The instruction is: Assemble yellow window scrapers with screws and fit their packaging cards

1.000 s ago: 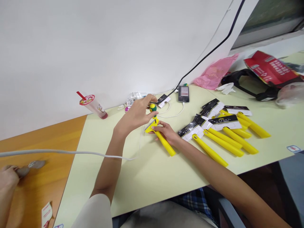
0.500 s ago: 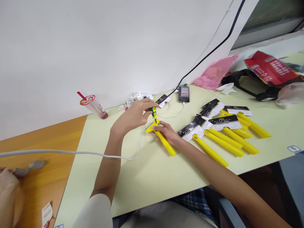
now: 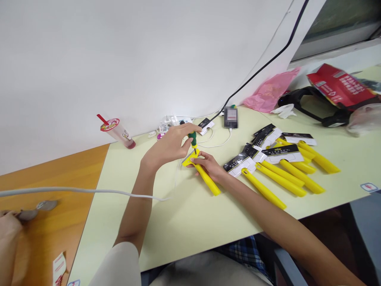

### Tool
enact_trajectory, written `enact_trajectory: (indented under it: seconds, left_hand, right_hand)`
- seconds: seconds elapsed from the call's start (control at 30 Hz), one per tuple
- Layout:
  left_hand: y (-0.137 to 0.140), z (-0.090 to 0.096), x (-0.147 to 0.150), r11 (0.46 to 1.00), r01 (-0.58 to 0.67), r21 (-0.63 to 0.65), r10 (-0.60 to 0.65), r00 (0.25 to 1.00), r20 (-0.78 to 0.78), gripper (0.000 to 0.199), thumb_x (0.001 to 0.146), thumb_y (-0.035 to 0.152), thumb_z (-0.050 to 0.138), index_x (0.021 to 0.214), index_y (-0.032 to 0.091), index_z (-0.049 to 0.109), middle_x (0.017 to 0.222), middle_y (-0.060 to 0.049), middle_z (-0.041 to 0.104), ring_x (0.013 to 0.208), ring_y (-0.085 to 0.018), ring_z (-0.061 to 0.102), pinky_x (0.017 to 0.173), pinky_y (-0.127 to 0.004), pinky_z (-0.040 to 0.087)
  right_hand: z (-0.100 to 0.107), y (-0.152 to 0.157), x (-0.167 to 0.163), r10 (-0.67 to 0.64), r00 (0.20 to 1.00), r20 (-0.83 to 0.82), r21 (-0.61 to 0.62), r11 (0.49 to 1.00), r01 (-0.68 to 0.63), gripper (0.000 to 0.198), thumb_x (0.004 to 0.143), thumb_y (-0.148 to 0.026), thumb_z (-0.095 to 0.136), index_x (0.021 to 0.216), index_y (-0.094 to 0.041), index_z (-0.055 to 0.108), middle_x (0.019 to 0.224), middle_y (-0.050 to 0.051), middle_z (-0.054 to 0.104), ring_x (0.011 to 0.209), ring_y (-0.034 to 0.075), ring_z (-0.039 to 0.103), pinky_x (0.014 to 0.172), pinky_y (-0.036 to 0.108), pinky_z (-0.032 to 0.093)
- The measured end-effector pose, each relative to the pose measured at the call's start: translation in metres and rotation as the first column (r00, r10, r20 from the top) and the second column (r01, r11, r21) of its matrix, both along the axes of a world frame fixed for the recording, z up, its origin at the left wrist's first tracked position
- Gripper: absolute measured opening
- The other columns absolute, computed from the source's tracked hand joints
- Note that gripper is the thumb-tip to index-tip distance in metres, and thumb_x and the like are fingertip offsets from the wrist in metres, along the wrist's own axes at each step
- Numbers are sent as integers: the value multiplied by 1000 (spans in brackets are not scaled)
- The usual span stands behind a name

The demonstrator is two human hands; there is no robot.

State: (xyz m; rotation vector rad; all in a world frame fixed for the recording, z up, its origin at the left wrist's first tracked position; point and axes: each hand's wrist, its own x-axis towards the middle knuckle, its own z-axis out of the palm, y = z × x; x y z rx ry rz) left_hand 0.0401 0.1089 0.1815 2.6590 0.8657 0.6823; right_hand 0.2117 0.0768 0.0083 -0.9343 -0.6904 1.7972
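Note:
A yellow scraper [image 3: 208, 181] lies slanted on the pale table, its wide head pointing up and left. My right hand [image 3: 210, 165] pinches that head between thumb and fingers. Above it, a green and yellow screwdriver [image 3: 193, 140] stands nearly upright, with its tip at a screw spot on the scraper head. The fingers of my left hand [image 3: 168, 146] curl round the top of the screwdriver handle. Part of the handle is hidden by those fingers. To the right of my right hand lie several more yellow scrapers [image 3: 279, 179] with black and white cards at their heads.
A lidded cup [image 3: 120, 134] with a red straw stands by the wall. Behind my hands are a charging device [image 3: 231, 117] and cables. A pink bag [image 3: 270, 92], a black strap-like frame [image 3: 309, 105] and a red packet [image 3: 342, 87] lie back right. Another person's arm [image 3: 8, 242] shows at left.
The screwdriver handle has turned, showing more green and less yellow. My left fingers and thumb have shifted a little round it. My right hand and the scraper have stayed in place.

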Motion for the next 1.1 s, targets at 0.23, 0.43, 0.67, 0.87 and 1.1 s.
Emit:
enact_trajectory:
  seconds: [0.23,0.43,0.67,0.87,1.1]
  left_hand:
    - [1,-2,1,1000,27,-17,-26,1000,2,46,102,13,58,141,29,76,146,-8,73,134,-28,69,114,-46,57]
    - [1,0,-4,999,-46,-28,46,999,-8,46,102,11,56,136,30,80,133,-7,74,104,-21,73,95,-38,61]
    - [-3,0,4,1000,4,28,-6,997,75,39,95,2,52,114,23,78,121,-7,78,108,-22,74,96,-38,58]
    - [-1,-8,10,995,-78,65,72,994,88,11,102,20,70,98,24,61,110,-6,77,108,-25,73,95,-41,57]
    - [2,-10,9,999,-19,-50,26,990,137,29,102,22,73,131,25,66,142,-10,73,127,-26,73,103,-42,63]
  right_hand:
    - [-1,-1,0,-8,1000,-1,-1,1000,8,38,78,-22,95,97,-23,61,109,9,85,93,31,88,42,27,65]
    - [-1,-1,0,-8,1000,-2,4,1000,8,38,78,-23,95,99,-23,62,110,10,85,96,32,88,42,27,65]
    - [-1,0,1,-7,1000,1,11,1000,7,41,77,-25,96,100,-23,63,106,9,85,98,33,88,43,27,65]
    - [-2,0,0,-4,1000,1,14,1000,4,42,76,-26,97,99,-24,63,107,8,84,96,32,88,43,27,65]
    - [-1,-1,-1,-3,1000,4,7,1000,3,43,76,-26,97,98,-24,60,106,8,84,96,32,88,43,26,64]
